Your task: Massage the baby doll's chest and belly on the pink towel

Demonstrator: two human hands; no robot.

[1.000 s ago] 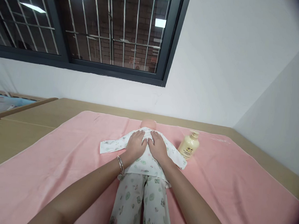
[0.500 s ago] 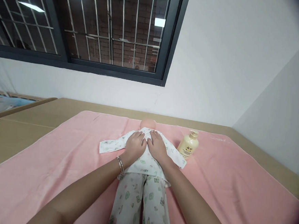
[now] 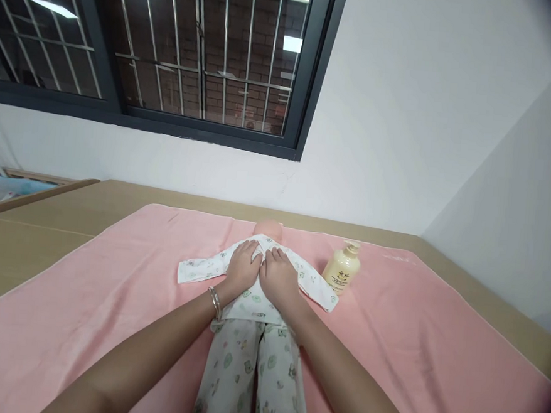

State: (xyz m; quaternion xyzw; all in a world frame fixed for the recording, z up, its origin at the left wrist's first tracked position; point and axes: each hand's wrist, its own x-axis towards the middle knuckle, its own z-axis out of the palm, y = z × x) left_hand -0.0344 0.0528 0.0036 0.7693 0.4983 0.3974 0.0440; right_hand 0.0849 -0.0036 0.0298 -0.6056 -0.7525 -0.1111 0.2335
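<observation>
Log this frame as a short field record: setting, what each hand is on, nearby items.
setting: tan table under a barred window, covered by a pink towel
main item: baby doll in printed pyjamas, lying lengthwise, head away from the camera
left hand: flat, palm down on the doll's upper torso; bangle on the wrist
right hand: flat, palm down beside the left, the two touching
nearby: cream pump bottle upright on the towel, right of the doll
doll's sleeves: spread out to both sides
</observation>
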